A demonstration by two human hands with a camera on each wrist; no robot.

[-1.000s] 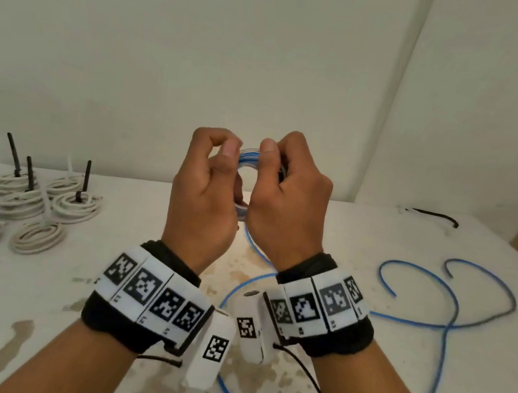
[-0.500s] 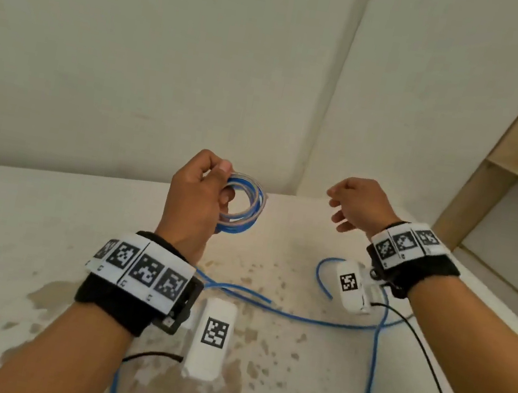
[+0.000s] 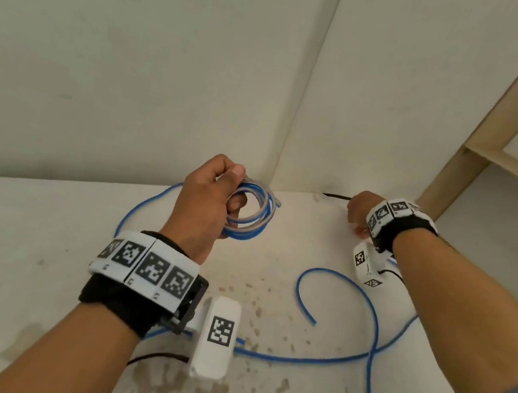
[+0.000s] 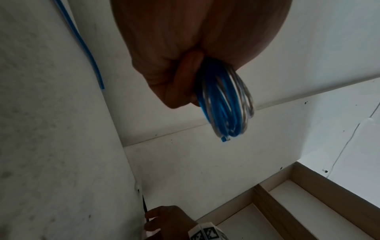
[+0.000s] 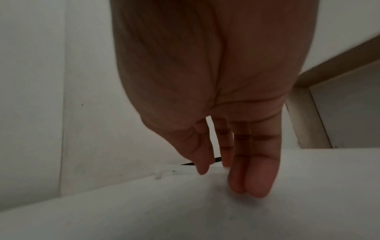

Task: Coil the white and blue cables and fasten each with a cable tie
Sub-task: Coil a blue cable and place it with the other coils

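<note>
Right hand (image 5: pixel 205 97) newly at ties (image 5: pixel 185 168)

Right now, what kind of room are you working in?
Probably a plain workroom corner: a stained white table against bare walls, unfinished wooden shelving beside it, and loose blue cable sprawled across the tabletop.

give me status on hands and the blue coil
Left hand grips blue coil, untied. Right hand open, fingers extended at cable ties by the wall. Loose blue cable trails across table.
</note>
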